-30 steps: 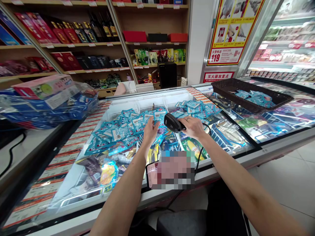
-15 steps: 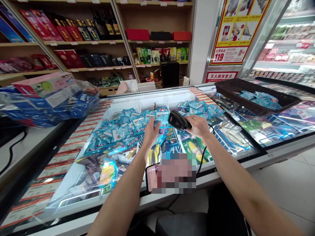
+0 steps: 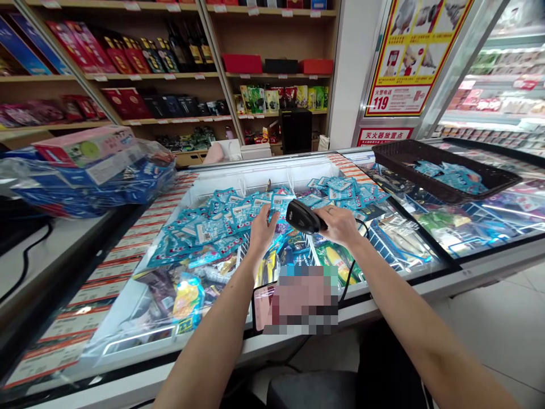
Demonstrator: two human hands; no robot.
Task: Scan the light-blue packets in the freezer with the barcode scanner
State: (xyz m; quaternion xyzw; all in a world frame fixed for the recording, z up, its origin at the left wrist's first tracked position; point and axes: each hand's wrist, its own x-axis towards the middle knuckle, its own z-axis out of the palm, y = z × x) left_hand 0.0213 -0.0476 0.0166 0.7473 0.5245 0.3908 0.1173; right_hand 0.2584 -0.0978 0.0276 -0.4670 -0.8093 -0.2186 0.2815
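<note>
My right hand (image 3: pixel 339 223) is wrapped round the handle of a black barcode scanner (image 3: pixel 303 217), its head pointing left. My left hand (image 3: pixel 263 227) hovers over the pile with thumb and fingers apart. Just beyond its fingertips is a small blue packet (image 3: pixel 281 201) with a white barcode label; the scanner's head partly covers that area. Many similar blue packets (image 3: pixel 213 227) lie heaped on the glass top of the chest freezer (image 3: pixel 140 332), and more packets (image 3: pixel 340 187) lie behind the scanner.
A phone (image 3: pixel 264 307), partly pixelated, rests on the freezer's front edge. A brown basket (image 3: pixel 385 156) with blue packets stands at right. Plastic-wrapped boxes (image 3: pixel 91 170) sit at left. The scanner's cable (image 3: pixel 351 275) hangs down past the front edge. Shelves (image 3: pixel 279 34) stand behind.
The scanner and my right hand have shifted slightly left and down. My left fingers have loosened from the blue packet, which now lies a little beyond them.
</note>
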